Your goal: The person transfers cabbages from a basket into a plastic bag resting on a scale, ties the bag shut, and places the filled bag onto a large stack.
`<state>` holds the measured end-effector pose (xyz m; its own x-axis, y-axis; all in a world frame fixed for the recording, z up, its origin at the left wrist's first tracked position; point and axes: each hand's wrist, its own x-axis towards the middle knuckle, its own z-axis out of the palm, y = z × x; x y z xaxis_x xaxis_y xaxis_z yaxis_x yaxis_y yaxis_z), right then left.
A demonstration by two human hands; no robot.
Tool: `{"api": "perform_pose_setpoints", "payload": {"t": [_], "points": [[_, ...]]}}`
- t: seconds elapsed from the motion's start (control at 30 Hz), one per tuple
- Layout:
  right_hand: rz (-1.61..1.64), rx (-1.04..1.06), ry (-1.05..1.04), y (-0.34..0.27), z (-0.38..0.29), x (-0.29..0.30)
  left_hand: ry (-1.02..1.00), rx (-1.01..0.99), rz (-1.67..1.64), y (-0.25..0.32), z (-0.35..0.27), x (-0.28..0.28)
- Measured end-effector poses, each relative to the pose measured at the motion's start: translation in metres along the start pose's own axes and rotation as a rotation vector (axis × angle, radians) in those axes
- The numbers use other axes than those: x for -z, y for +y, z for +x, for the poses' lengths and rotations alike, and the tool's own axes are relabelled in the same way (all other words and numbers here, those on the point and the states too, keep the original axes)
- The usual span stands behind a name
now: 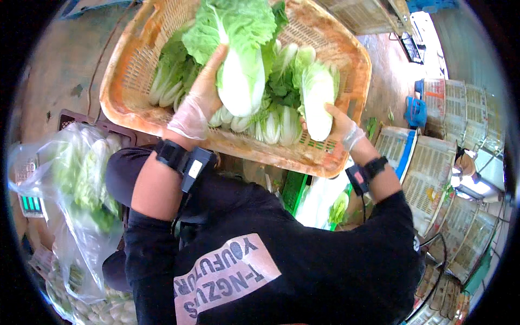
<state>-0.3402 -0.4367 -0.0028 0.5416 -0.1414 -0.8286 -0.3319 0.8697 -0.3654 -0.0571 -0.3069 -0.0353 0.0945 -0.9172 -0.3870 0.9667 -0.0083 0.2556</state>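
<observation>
My left hand [203, 95] grips a large leafy Chinese cabbage [241, 81] and holds it up over an orange plastic crate [231, 150]. Its white base points toward me and its green leaves fan out at the top. Toward the crate's right side, my right hand [341, 124] holds a smaller, slimmer Chinese cabbage [319, 101] by its pale base. Below both hands, several more cabbages [280, 124] lie inside the crate. Thin clear gloves cover parts of both hands, bunched at the wrists.
At left, a clear plastic bag [77, 243] of leafy greens stands beside a digital scale [30, 203]. A green crate [294, 191] with a white liner sits under the orange crate's near edge. Stacked pale plastic crates [426, 174] line the right, near a blue container [415, 111].
</observation>
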Motion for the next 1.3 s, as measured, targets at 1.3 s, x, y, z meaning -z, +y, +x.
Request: {"api": "perform_pose_setpoints", "payload": {"t": [1.3], "points": [[-1.907, 0.823, 0.815, -0.02, 0.058, -0.258, -0.224, -0.316, 0.224, 0.024, -0.022, -0.009]]}}
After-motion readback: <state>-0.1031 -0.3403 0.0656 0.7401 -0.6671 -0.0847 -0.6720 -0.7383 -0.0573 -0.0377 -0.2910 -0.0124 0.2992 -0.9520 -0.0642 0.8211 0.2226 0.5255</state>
